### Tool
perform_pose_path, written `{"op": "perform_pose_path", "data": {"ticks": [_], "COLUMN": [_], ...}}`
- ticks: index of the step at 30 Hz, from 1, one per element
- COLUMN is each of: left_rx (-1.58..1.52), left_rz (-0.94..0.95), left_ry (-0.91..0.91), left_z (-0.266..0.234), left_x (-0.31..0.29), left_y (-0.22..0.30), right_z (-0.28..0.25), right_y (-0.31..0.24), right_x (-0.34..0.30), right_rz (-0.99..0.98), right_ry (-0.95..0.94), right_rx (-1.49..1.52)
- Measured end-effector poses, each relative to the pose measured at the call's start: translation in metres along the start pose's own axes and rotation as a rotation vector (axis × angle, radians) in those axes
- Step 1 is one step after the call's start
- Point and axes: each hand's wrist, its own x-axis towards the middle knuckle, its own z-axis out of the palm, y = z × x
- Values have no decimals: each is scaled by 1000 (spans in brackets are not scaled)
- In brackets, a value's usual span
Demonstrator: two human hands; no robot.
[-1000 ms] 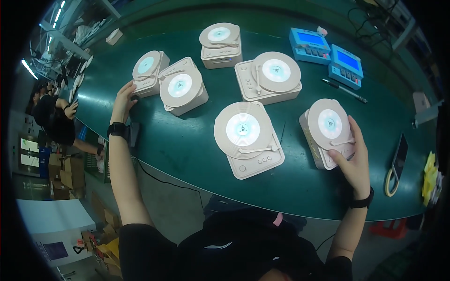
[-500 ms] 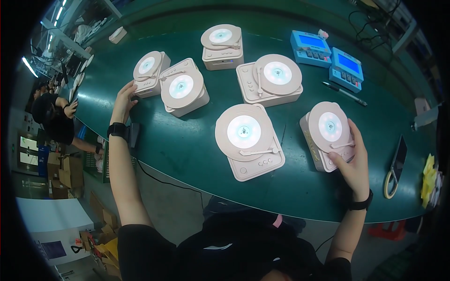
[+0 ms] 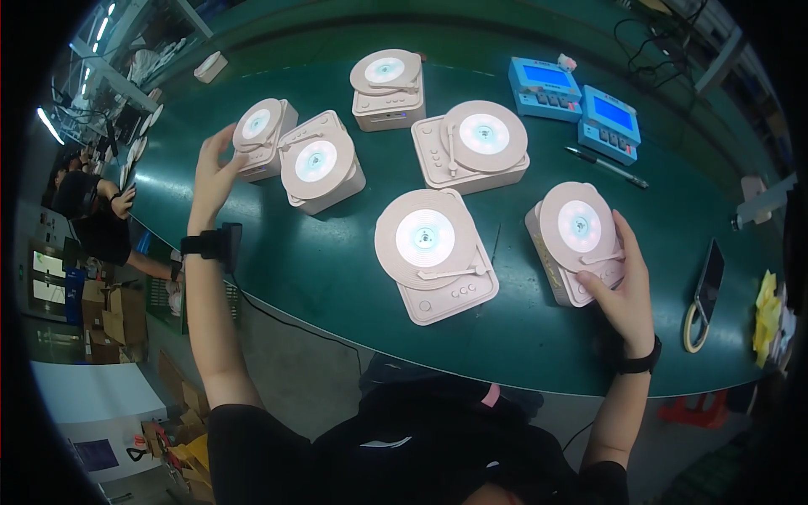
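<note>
Several small pale-pink record players with lit white discs stand on the green table [image 3: 337, 269]. My left hand [image 3: 215, 178] is at the far-left record player [image 3: 259, 126], its fingers along the left side and the thumb at the front corner. Next to that one, a tilted record player [image 3: 318, 164] stands close by. My right hand [image 3: 627, 290] grips the right-hand record player [image 3: 579, 227] by its right side, thumb on the front near the buttons. Between my hands are a front record player [image 3: 427, 240], one behind it [image 3: 484, 139] and one at the back [image 3: 387, 76].
Two blue devices with screens [image 3: 545, 76] [image 3: 609, 114] lie at the back right, a pen [image 3: 606, 167] before them. A phone [image 3: 711, 278] and a tape roll [image 3: 695, 328] are at the right edge. A co-worker [image 3: 88, 210] is at the left.
My left hand has shifted upward along the far-left record player, with its fingers now around the side. The right hand keeps its hold. The whole view has shifted slightly.
</note>
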Motion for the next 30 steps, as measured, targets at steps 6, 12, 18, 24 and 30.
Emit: {"op": "perform_pose_path", "data": {"ticks": [6,12,18,24,30], "left_rx": [490,560,469,481,34], "left_rz": [704,927,1021,291,66], "left_ry": [-577,-680,-644,-518,-585], "left_z": [16,37,23,21,15], "left_x": [-1,27,-8,-73,-91], "left_y": [91,112,135,144,129], "right_z": [-4,-9,-9,-8,-5], "right_y": [1,-5,-3,-2,-2], "right_x": [1,1,3,1,3], "right_rz": [-122,-232,-221,-210,-242], "right_ry": [-37,-110,-153,-132,-106], "right_rx": [-63,-212,-277,-239,-198]}}
